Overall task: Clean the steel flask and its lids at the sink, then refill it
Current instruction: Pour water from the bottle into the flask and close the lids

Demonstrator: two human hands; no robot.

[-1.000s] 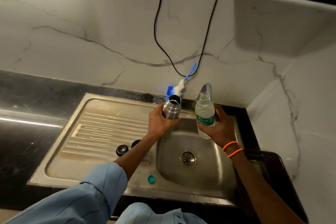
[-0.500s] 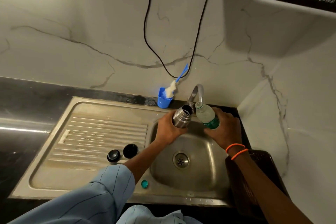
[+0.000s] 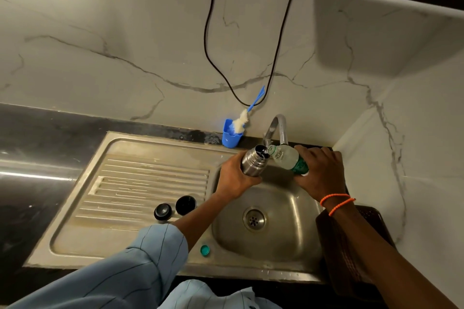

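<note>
**Open flask tilted at the bottle's mouth, lids on the drainboard**

The cylindrical brushed-steel flask (image 3: 252, 163) is open-topped and tilted to the right above the stainless-steel sink basin (image 3: 283, 238), its dark mouth touching the neck of a clear plastic water bottle with a green label (image 3: 288, 159), which lies almost level. Two round black lids (image 3: 162, 212) (image 3: 185, 205) sit side by side on the ribbed drainboard, well apart from the flask. A small teal bottle cap (image 3: 205, 250) lies on the sink's front rim.
</note>
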